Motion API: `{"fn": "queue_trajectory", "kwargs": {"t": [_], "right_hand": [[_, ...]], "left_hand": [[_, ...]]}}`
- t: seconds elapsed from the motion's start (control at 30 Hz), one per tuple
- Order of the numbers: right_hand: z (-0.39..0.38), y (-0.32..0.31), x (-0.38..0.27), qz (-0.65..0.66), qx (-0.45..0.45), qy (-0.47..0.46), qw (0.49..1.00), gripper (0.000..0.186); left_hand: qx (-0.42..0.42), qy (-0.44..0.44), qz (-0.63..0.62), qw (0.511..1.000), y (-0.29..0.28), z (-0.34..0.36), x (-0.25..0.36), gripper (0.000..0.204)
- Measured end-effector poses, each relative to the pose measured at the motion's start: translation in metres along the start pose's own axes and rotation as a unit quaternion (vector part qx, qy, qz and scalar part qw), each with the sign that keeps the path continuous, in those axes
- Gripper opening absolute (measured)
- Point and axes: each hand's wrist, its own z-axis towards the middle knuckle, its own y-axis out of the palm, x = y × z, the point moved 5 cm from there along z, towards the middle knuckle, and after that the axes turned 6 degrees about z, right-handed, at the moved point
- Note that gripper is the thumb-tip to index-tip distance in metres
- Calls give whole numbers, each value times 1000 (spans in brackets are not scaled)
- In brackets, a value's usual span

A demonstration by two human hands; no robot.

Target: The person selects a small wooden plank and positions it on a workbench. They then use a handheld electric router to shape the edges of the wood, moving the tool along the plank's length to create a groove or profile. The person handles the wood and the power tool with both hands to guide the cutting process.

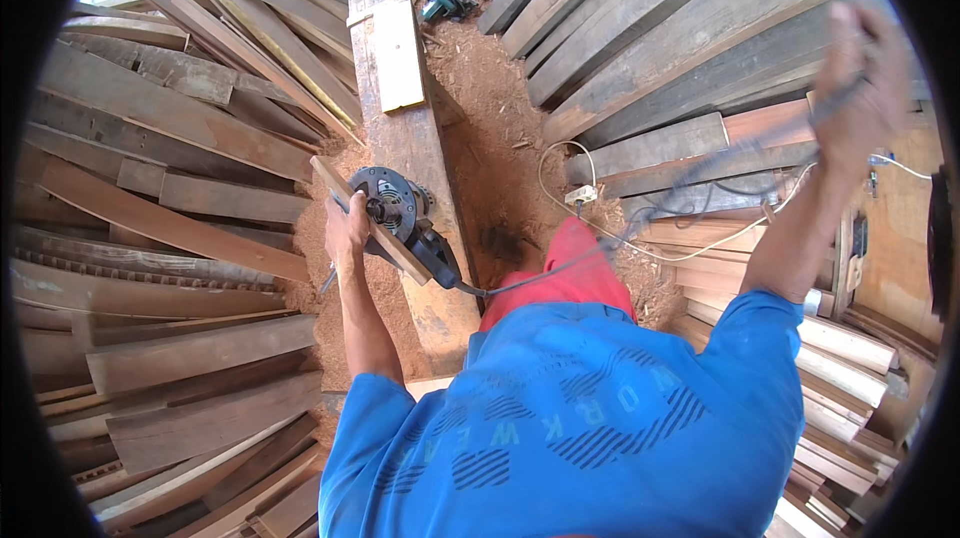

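Note:
My left hand (346,223) is closed on a router (388,200), gripping it by the wooden strip (395,250) set across its round black base. The router lies tipped on its side over a long, thick wooden beam (412,153), base facing left. From its lower end a dark power cord (540,276) runs across my lap and up to the right, blurred by motion. My right hand (862,88) is raised high at the far right, smeared, with the cord passing through its curled fingers.
A pale board (399,56) lies on the beam's far end, with a green power tool (443,1) beyond. Stacked planks (180,118) line both sides. A white extension cord (690,256) with a socket block (580,195) runs at right over sawdust (490,88).

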Motion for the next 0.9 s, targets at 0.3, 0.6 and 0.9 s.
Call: {"fn": "queue_trajectory", "kwargs": {"t": [0.3, 0.6, 0.9], "right_hand": [[-372, 45, 164, -59, -351, 420, 835, 21], [-466, 16, 153, -82, -383, 549, 738, 23], [-359, 60, 133, -167, -376, 504, 759, 34]], "left_hand": [[-3, 3, 3, 1000, 3, -6, 8, 74], [-8, 8, 17, 1000, 5, -1, 3, 72], [-9, 19, 11, 1000, 7, 1, 0, 76]]}}
